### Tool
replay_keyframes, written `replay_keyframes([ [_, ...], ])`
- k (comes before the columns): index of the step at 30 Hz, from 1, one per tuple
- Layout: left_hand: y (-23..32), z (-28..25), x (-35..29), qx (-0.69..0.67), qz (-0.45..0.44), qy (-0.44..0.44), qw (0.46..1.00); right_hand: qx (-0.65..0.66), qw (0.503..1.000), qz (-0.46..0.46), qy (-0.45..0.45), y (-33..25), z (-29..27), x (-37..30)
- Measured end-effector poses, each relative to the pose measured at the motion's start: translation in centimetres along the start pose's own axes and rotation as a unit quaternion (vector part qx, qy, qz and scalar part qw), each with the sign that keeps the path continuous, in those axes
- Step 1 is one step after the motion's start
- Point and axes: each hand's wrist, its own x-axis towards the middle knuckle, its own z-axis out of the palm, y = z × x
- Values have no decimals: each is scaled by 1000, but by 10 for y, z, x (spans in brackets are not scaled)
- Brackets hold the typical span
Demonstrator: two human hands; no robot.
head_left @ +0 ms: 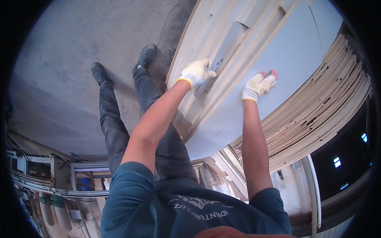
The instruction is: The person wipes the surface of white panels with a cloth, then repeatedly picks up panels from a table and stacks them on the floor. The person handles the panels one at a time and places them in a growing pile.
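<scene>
White knit covers the left hand [197, 72], curled at a grey strip [230, 39] among pale boards [262, 35], though I can't tell whether it grips, and the right hand [258, 85], fingers parted over the whitish panel [289, 51] alongside. Uneven pressure could make an unsecured board slip.

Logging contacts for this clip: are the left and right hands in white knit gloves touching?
Apart. The head view shows a tan board edge and bluish-white flat panel between the left hand and right hand.
</scene>
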Motion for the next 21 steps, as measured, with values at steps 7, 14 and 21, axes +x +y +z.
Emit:
replay_keyframes([
  [7, 22, 19, 32, 55, -8, -10, 998, 5, 1000, -1, -2, 4, 0, 1],
  [14, 39, 23, 28, 107, 54, 81, 989, 8, 1000, 5, -4, 4, 0, 1],
  [21, 44, 19, 35, 109, 37, 87, 989, -15, 1000, -9, 1, 8, 2, 3],
])
